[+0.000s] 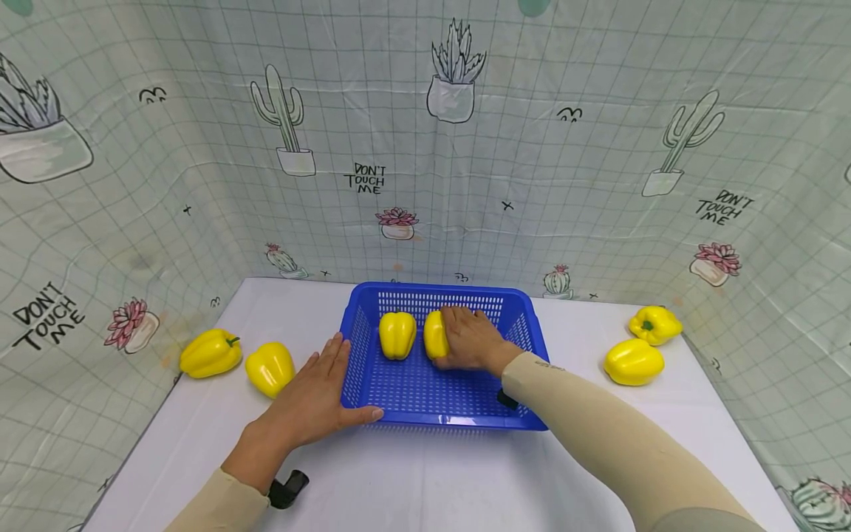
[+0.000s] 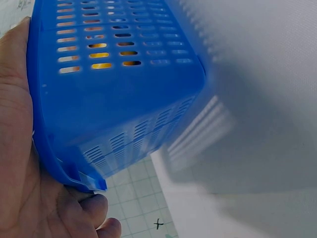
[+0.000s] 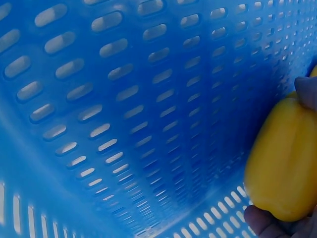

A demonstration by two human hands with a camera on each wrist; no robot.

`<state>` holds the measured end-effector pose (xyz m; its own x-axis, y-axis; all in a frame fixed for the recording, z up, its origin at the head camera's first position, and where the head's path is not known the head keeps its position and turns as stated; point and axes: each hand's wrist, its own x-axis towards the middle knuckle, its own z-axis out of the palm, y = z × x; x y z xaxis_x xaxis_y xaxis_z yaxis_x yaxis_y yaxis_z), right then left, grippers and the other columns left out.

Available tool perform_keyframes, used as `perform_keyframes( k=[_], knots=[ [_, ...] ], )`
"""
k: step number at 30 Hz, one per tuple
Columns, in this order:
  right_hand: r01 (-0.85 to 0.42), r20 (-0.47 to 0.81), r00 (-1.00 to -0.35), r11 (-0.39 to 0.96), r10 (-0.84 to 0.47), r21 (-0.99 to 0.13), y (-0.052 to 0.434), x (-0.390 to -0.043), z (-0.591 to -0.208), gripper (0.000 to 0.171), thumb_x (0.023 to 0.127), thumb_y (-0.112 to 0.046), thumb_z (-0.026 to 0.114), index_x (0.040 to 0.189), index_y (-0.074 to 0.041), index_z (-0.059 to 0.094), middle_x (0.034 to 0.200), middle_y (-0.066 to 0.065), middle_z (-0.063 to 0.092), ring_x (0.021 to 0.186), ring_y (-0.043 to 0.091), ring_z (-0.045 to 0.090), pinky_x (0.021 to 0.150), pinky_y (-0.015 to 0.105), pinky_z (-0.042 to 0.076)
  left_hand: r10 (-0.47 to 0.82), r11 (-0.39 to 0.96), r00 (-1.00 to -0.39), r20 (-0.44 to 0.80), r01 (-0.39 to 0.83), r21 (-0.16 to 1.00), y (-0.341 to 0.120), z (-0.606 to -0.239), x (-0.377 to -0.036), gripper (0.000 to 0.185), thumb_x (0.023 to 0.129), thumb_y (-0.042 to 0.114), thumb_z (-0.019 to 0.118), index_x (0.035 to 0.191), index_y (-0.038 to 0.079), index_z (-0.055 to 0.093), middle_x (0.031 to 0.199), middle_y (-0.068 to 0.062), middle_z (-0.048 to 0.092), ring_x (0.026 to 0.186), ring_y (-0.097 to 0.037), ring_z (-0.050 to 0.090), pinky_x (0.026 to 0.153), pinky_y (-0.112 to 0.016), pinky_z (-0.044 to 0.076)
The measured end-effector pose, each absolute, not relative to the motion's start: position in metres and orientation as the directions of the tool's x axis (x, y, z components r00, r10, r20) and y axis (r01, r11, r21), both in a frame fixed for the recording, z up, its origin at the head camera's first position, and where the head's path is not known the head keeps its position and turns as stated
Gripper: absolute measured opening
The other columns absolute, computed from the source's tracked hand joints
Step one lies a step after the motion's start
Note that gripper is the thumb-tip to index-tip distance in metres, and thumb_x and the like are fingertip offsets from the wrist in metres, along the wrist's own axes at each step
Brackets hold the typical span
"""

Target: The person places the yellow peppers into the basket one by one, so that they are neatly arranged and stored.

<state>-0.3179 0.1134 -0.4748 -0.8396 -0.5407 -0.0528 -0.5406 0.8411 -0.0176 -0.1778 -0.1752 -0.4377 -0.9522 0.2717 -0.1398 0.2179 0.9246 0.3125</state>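
A blue perforated plastic basket (image 1: 442,418) sits on the white table. Inside it, one yellow bell pepper (image 1: 397,336) lies left of centre. My right hand (image 1: 473,341) reaches in and grips a second bell pepper (image 1: 435,336) near the middle; fingertips and thumb show at its two ends in the right wrist view, where this pepper (image 3: 282,163) is partly cut off. At the basket's front left corner, my left hand (image 1: 312,395) rests against the rim with fingers straight and thumb out along the front edge. The left wrist view shows its palm (image 2: 29,183) against the basket (image 2: 114,94).
On the table's left lie two more bell peppers, one (image 1: 210,353) by the edge and one (image 1: 270,369) beside my left hand. Two others, a rear one (image 1: 654,325) and a nearer one (image 1: 634,362), lie at the right. A patterned cloth (image 1: 465,185) hangs behind.
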Motion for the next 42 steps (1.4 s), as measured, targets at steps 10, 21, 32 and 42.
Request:
perform_keyframes(
  k=[10, 21, 32, 42],
  knots=[
    [-0.529, -0.079, -0.845, 0.848, -0.529, -0.020, 0.115, -0.318, -0.474, 0.075, 0.085, -0.057, 0.080, 0.132, -0.010, 0.046, 0.111, 0.007, 0.058, 0.111, 0.028, 0.058, 0.100, 0.047, 0.054, 0.269, 0.922, -0.953, -0.136, 0.214, 0.324, -0.175, -0.437, -0.177, 0.134, 0.080, 0.088, 0.062, 0.167, -0.003, 0.017, 0.176, -0.023, 0.007, 0.163, -0.040, 0.016, 0.132, -0.057, 0.016],
    [-0.514, -0.085, -0.855, 0.858, -0.512, -0.003, 0.120, -0.315, -0.470, 0.089, 0.081, -0.061, 0.083, 0.140, -0.007, 0.044, 0.123, 0.011, 0.060, 0.118, 0.029, 0.059, 0.106, 0.052, 0.053, 0.272, 0.919, -0.952, -0.137, 0.215, 0.332, -0.172, -0.437, -0.177, 0.134, 0.081, 0.087, 0.063, 0.166, -0.004, 0.016, 0.176, -0.024, 0.008, 0.163, -0.042, 0.017, 0.132, -0.058, 0.016],
    [-0.519, -0.028, -0.855, 0.854, -0.518, 0.024, 0.127, -0.309, -0.450, 0.103, 0.082, -0.065, 0.079, 0.149, 0.002, 0.040, 0.140, 0.022, 0.059, 0.128, 0.037, 0.058, 0.113, 0.059, 0.048, 0.258, 0.924, -0.955, -0.144, 0.200, 0.327, -0.173, -0.436, -0.176, 0.131, 0.083, 0.083, 0.066, 0.166, -0.005, 0.016, 0.176, -0.025, 0.008, 0.162, -0.042, 0.016, 0.132, -0.058, 0.015],
    [-0.515, 0.094, -0.851, 0.856, -0.517, 0.048, 0.147, -0.294, -0.417, 0.097, 0.087, -0.062, 0.078, 0.147, 0.007, 0.044, 0.135, 0.024, 0.061, 0.122, 0.038, 0.061, 0.103, 0.054, 0.055, 0.274, 0.925, -0.953, -0.126, 0.226, 0.305, -0.171, -0.431, -0.175, 0.133, 0.082, 0.086, 0.063, 0.165, -0.006, 0.018, 0.174, -0.027, 0.012, 0.162, -0.044, 0.017, 0.132, -0.059, 0.015]
  ],
)
